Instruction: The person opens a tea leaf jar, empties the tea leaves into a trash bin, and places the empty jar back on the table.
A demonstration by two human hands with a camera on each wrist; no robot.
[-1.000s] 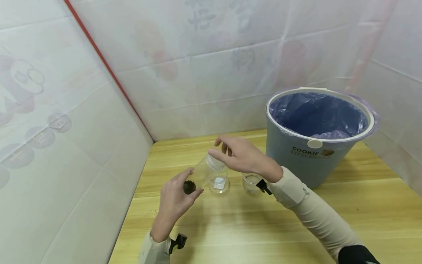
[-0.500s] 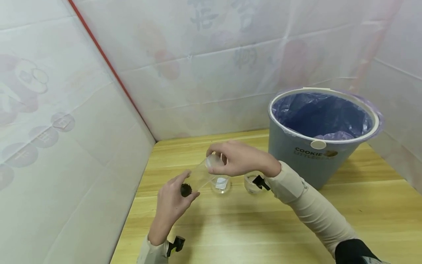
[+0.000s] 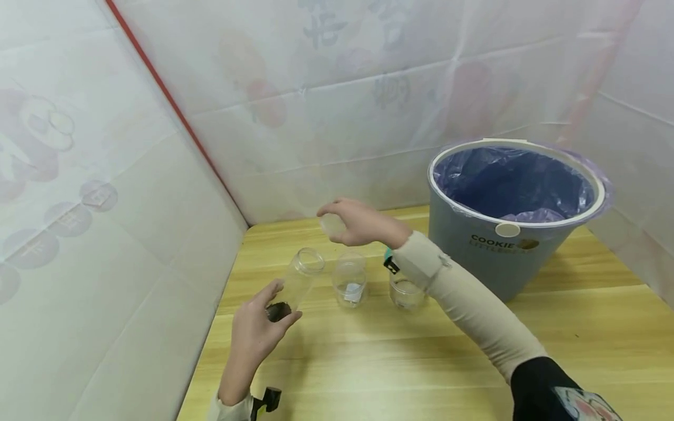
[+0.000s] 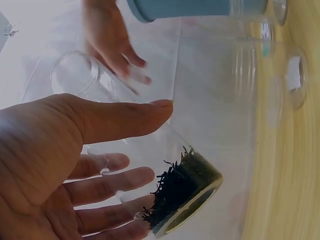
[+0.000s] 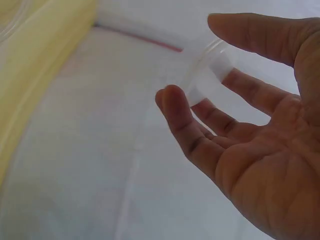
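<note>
My left hand [image 3: 257,330] grips a clear jar [image 3: 300,279] near its base, above the table. The jar leans to the right, its uncovered mouth uppermost. Dark, twisted strands like loose tea leaves [image 4: 175,187] lie at its bottom. Up and to the right of that mouth, my right hand [image 3: 362,223] holds a translucent white lid [image 3: 333,226] by its edge, apart from the jar. In the right wrist view the lid [image 5: 207,75] sits between thumb and fingers.
A clear container [image 3: 348,273] with a white paper piece stands on the wooden table [image 3: 368,374]. Another clear container [image 3: 406,297], partly hidden by my right forearm, stands beside it. A large blue-grey bucket [image 3: 468,263] with a purple liner is at the right. White sheeting [image 3: 337,146] surrounds the table.
My right hand closed on the lid and lifted it off the jar, up and slightly left. My left hand shifted a little down and left with the jar, uncovering its mouth.
</note>
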